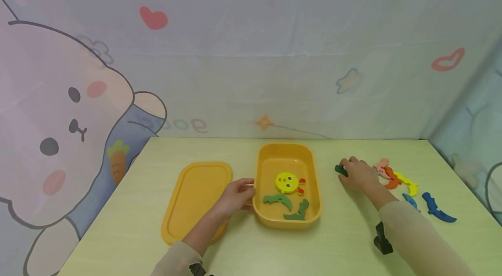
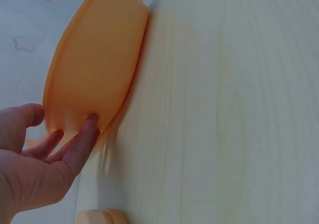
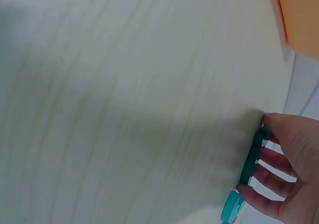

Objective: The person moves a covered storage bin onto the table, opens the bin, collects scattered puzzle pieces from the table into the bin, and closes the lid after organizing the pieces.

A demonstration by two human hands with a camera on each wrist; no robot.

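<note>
My left hand [image 1: 235, 195] touches the left wall of an orange-yellow plastic box [image 1: 288, 223], its fingertips against the outside and the thumb at the rim in the left wrist view. Inside the box lie a round yellow animal-face piece [image 1: 287, 183] with red-tipped stalks and two green curved pieces [image 1: 278, 200]. To the right of the box, my right hand [image 1: 358, 175] pinches a dark green piece [image 3: 251, 157] between thumb and fingers, low over the table. Part of that piece is hidden by the hand in the head view.
A flat yellow lid [image 1: 196, 197] lies left of the box. Right of my right hand are pink [image 1: 382, 165], orange [image 1: 392, 179], yellow [image 1: 408, 184], light blue [image 1: 410, 200] and dark blue [image 1: 436, 210] pieces. A printed cloth [image 1: 251, 49] hangs behind the table.
</note>
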